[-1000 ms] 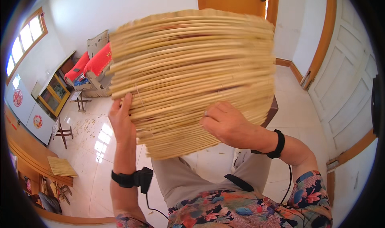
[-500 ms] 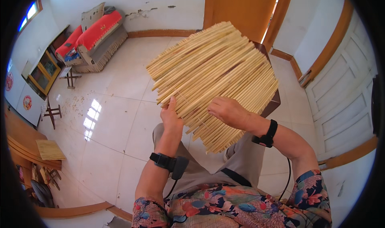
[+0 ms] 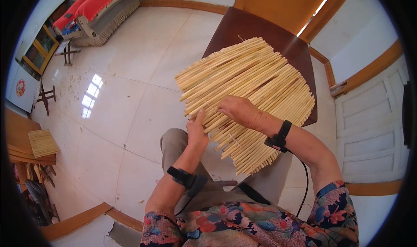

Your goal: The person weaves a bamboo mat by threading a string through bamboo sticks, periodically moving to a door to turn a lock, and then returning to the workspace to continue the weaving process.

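A roughly rounded mat of pale yellow reed stalks, joined by thin threads, lies over the dark brown table and reaches toward my knees. My left hand grips the mat's near left edge with the thumb on top. My right hand is closed in a pinch on the stalks beside a loose light thread, just right of my left thumb; what its fingertips hold is hidden. Black straps are on both my forearms.
A sofa with red covers stands at the back left, with folding stools and a cabinet. A square mat lies on wooden furniture at left. Scraps litter the tiled floor. A white door is at right.
The mat has gone from raised and facing me to lying flatter on the table, with both hands moving along with it. My right hand has shifted toward my left, and the view tilts further down.
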The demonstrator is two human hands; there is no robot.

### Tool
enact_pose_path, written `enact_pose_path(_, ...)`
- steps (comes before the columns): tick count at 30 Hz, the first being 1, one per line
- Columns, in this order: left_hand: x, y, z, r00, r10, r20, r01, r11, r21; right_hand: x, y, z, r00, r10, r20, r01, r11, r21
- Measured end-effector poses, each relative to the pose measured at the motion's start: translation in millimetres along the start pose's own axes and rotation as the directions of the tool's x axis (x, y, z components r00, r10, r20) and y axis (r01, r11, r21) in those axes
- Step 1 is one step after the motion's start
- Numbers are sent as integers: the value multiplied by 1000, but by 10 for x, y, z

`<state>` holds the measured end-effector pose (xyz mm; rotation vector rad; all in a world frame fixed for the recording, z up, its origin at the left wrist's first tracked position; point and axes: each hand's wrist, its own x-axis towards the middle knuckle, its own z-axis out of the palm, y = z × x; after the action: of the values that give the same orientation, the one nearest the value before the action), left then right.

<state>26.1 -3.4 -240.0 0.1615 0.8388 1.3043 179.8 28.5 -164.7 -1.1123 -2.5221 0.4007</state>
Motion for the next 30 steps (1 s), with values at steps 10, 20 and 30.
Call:
enact_pose_path(10, 106, 26, -163, 1000, 18, 9, -19, 998, 62, 268, 29, 249, 999, -50, 15, 50, 999, -8)
enact_pose_path(20, 95, 98, -186, 999, 43, 5, -43, 994, 98, 404, 0, 210, 992, -125, 22, 126, 992, -21)
enact_pose_path(30, 68, 133, -172, 997, 39, 61, -43, 996, 72, 434, -24, 246, 990, -143, 2, 143, 990, -14)
